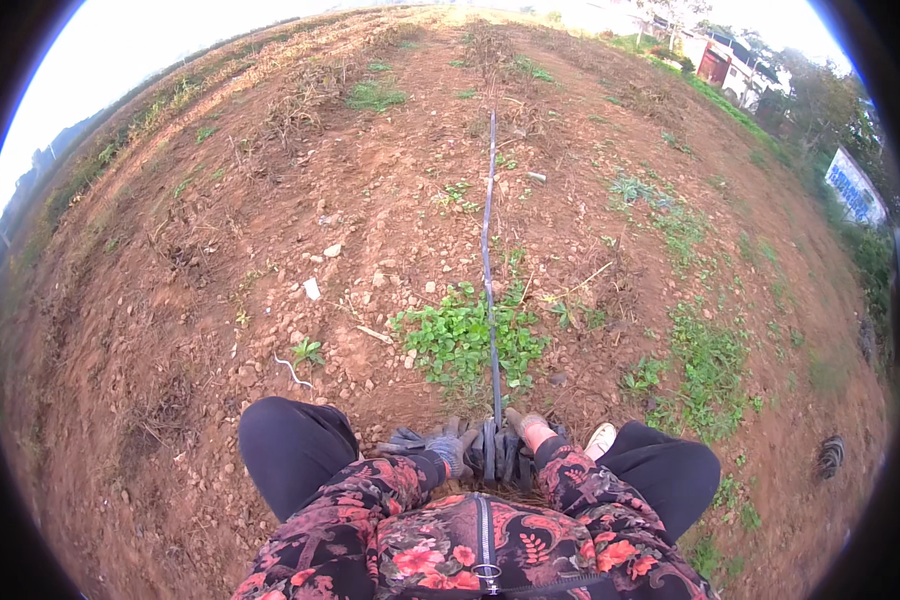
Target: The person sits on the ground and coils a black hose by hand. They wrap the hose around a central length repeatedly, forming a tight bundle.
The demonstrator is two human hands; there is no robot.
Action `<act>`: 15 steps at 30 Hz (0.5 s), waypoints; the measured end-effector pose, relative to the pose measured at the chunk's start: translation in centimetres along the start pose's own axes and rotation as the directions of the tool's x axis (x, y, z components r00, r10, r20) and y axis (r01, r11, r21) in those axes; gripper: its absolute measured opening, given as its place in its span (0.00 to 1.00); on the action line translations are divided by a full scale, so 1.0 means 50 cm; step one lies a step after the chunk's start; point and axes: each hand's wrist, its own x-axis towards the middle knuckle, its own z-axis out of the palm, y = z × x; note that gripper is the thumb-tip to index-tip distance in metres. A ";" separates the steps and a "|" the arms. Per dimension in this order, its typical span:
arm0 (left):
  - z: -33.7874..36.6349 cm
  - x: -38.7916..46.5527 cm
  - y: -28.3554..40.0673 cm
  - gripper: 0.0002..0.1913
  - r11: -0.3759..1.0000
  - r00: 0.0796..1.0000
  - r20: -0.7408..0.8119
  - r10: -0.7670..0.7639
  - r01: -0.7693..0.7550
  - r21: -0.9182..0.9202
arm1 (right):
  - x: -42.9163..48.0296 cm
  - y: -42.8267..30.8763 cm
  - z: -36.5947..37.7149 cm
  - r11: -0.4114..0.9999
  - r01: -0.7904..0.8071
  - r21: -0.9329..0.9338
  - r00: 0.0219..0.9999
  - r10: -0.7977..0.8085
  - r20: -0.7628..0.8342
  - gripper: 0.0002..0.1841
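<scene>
A flat black hose or strip, like drip tape [487, 247], runs from the far field straight towards me, over a clump of green weeds [450, 337]. Its near end meets a bundle of folded dark strips [489, 454] on the ground between my knees. My left hand [454, 448], in a grey work glove, lies on the left side of the bundle. On the right side my right hand [526, 426], also gloved, touches the bundle beside the strip. The fingers of both hands are partly hidden, so their hold is unclear.
Reddish soil with stones [332, 250] and dry plant stalks surrounds me. A white scrap [312, 289] and a white string [292, 370] lie ahead on the left. More weeds [709, 367] grow on the right, near a small dark coil [831, 457]. Buildings and a signboard [856, 187] stand far right.
</scene>
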 end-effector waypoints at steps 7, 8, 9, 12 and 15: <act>-0.034 0.098 -0.051 0.49 0.999 1.000 -0.006 -0.020 0.020 -0.029 | -0.111 -0.106 -0.076 0.746 0.287 -0.600 0.952 -0.289 0.096 0.40; -0.038 0.107 -0.055 0.49 0.997 0.998 -0.044 -0.042 0.039 -0.070 | -0.134 -0.111 -0.071 0.665 0.369 -0.649 0.926 -0.321 0.198 0.40; -0.040 0.116 -0.057 0.49 0.992 0.995 -0.081 -0.066 0.057 -0.112 | -0.153 -0.120 -0.057 0.570 0.419 -0.707 0.906 -0.314 0.284 0.39; -0.034 0.132 -0.062 0.48 0.960 0.911 -0.340 -0.233 0.159 -0.231 | -0.196 -0.114 -0.006 0.672 0.207 -0.711 0.961 -0.275 0.019 0.54; -0.033 0.146 -0.076 0.46 0.906 0.872 -0.393 -0.292 0.120 -0.407 | -0.188 -0.095 0.031 0.638 0.273 -0.720 0.867 -0.488 -0.103 0.49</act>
